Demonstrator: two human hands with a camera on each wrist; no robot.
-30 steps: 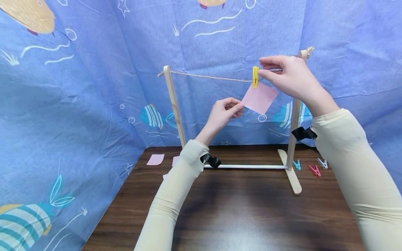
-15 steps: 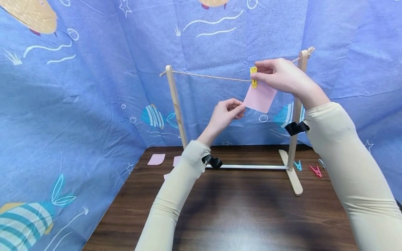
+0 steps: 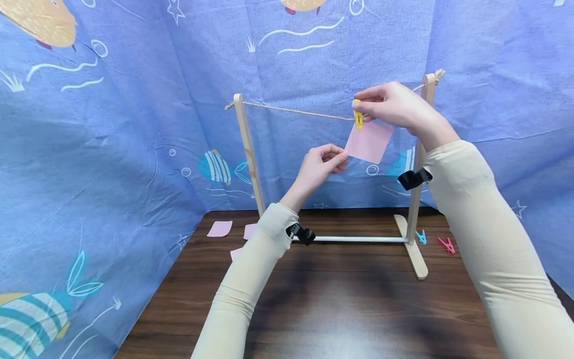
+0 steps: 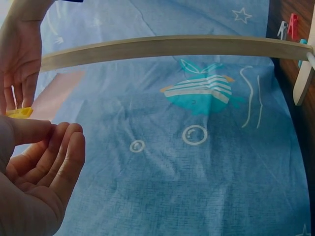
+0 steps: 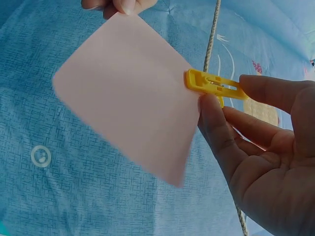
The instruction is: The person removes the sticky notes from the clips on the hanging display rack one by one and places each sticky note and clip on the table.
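My left hand (image 3: 320, 163) pinches the left corner of a pink square of paper (image 3: 370, 142) between thumb and fingertips. A yellow clothespin (image 3: 358, 117) clips the paper's upper corner at the rope (image 3: 296, 110), which sags there. My right hand (image 3: 396, 105) holds this clothespin from the right; in the right wrist view one fingertip is on the yellow clothespin's (image 5: 211, 83) tail end and another lies by its body, at the paper's edge. In the left wrist view, the left hand (image 4: 42, 162) hides the pinched corner.
The rope runs between two wooden posts (image 3: 250, 149), joined low by a white rod (image 3: 358, 239). Pink paper squares (image 3: 219, 229) lie on the dark table (image 3: 314, 309) at left. A blue clothespin (image 3: 421, 237) and a red clothespin (image 3: 446, 245) lie by the right foot (image 3: 414, 254).
My right hand has moved left from beside the yellow clothespin and taken hold of it. The clothespin has tilted, and the paper has turned slightly. My left hand keeps its pinch.
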